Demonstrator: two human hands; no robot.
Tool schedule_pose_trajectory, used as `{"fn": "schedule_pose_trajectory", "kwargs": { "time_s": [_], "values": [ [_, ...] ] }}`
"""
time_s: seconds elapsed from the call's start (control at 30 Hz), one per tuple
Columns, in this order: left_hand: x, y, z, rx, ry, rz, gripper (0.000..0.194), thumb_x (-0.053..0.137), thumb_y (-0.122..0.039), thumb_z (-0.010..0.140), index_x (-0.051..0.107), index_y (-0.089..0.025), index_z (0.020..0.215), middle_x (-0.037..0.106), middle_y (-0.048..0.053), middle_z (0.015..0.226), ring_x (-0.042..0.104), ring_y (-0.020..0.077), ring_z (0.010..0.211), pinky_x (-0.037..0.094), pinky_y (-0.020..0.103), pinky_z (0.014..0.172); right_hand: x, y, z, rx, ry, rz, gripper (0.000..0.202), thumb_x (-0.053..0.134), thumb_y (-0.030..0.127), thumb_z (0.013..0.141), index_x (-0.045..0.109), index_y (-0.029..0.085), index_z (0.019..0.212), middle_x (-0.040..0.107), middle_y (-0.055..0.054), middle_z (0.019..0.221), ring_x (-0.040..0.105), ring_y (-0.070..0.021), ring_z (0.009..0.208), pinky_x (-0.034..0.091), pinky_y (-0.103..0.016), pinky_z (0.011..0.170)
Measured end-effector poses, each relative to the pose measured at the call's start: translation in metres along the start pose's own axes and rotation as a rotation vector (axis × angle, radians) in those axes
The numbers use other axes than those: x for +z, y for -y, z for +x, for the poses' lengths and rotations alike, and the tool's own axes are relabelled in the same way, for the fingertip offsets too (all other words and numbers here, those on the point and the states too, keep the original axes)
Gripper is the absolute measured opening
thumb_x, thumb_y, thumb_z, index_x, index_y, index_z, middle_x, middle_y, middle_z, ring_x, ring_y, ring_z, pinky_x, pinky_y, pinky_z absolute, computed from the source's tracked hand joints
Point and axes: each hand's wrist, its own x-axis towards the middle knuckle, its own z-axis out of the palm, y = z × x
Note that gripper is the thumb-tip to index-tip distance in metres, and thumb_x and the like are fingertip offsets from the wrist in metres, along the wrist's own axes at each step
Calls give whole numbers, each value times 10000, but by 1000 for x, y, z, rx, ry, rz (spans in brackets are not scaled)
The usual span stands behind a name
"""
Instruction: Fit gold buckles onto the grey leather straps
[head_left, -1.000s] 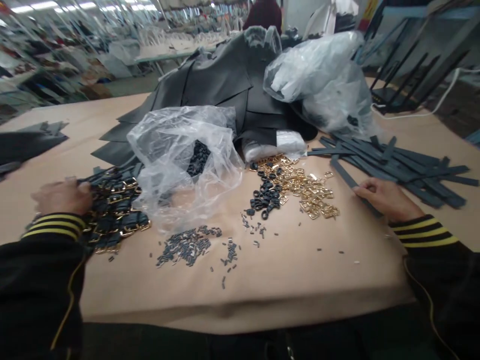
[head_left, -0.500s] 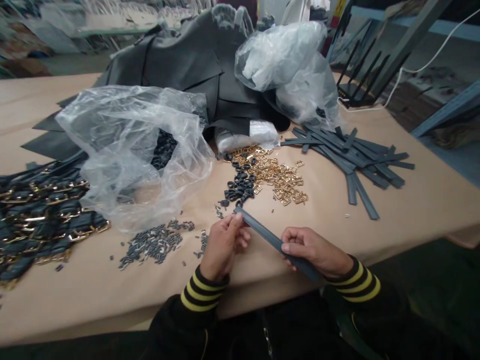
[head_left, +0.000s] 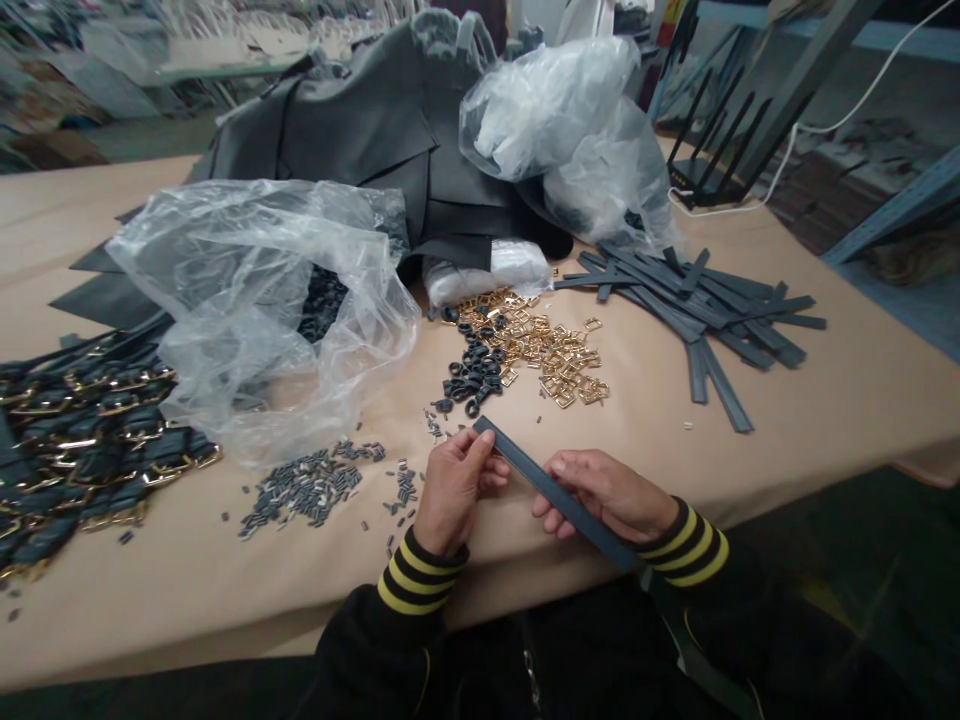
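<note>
A dark grey strap [head_left: 559,495] slants down to the right over the table's near edge. My left hand [head_left: 459,487] pinches its upper end between thumb and fingers. Beside the strap's middle, my right hand [head_left: 604,492] has its fingers partly apart, some of them under the strap, and its thumb no longer presses on top. Beyond the hands lie black loops [head_left: 474,370] and gold buckles [head_left: 559,355]. Small metal clips [head_left: 304,490] are heaped left of my left hand. More grey straps [head_left: 705,300] lie piled at the right.
A clear plastic bag [head_left: 277,300] with black pieces stands at the left, near finished buckled straps [head_left: 82,440]. Large black sheets [head_left: 360,120] and another plastic bag [head_left: 555,110] fill the back. A router [head_left: 705,180] with a white cable is at the back right.
My right thumb has come off the strap's top and the right fingers have loosened and moved slightly left. The strap's face now shows more fully. My left hand keeps its pinch.
</note>
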Motion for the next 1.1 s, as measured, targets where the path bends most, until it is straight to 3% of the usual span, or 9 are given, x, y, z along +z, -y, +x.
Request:
{"fn": "schedule_pose_trajectory", "kwargs": {
  "time_s": [0.1,0.2,0.3,0.4,0.53,0.8,0.87,0.97,1.1],
  "values": [
    [0,1,-2,-12,114,-64,201,601,-310,730,520,-127,717,583,-23,508,526,48,427,438,132,441,4,-3,5,37,47,127,269,492,388,819,532,128,877,588,-14,680,548,-63,500,522,-222,511],
    [-2,2,-6,-25,185,-136,208,604,-297,732,559,-120,831,635,15,666,553,55,500,469,154,487,7,-6,8,6,48,83,248,575,367,765,540,125,804,473,51,587,435,-20,426,507,-186,459],
    [-3,1,-9,-21,133,-165,283,582,-320,746,551,-136,959,645,47,834,582,72,585,491,163,494,8,-7,8,-120,-107,-160,268,616,379,719,512,132,737,442,65,556,420,-25,416,478,-170,400],
    [-5,3,-10,-19,48,-67,254,576,-348,745,547,-133,877,628,9,643,566,66,500,476,140,449,9,-4,7,-141,-194,-341,286,604,405,711,511,136,740,442,69,522,430,-36,403,463,-174,383],
    [-5,6,-8,-21,-26,26,226,621,-323,707,515,-129,753,602,-11,523,538,49,416,462,119,434,12,0,5,-94,-181,-327,280,603,398,706,514,139,765,475,62,521,464,-44,420,467,-181,420],
    [-2,4,-4,-7,-31,11,240,611,-334,715,510,-127,780,604,-8,533,554,60,437,468,135,451,11,0,4,-97,-78,-262,232,640,316,693,532,124,764,587,14,580,557,-78,518,471,-197,516],
    [3,5,-7,21,14,-15,254,601,-339,727,512,-136,850,644,21,672,603,84,546,496,170,521,9,3,3,-154,-106,-196,221,652,290,685,516,132,758,623,-4,624,593,-97,556,479,-208,539],
    [10,7,-17,-59,193,-15,280,551,-368,766,505,-137,918,656,80,861,636,129,700,512,228,619,3,11,2,-298,-286,48,224,648,258,693,483,163,810,659,-24,778,642,-141,713,514,-260,626],
    [14,10,-29,-280,423,21,287,520,-398,780,509,-114,827,660,92,782,624,116,594,485,198,533,-8,16,1,-464,-449,223,239,651,216,694,479,185,857,658,-31,904,625,-148,869,510,-243,697]
  ]
}}
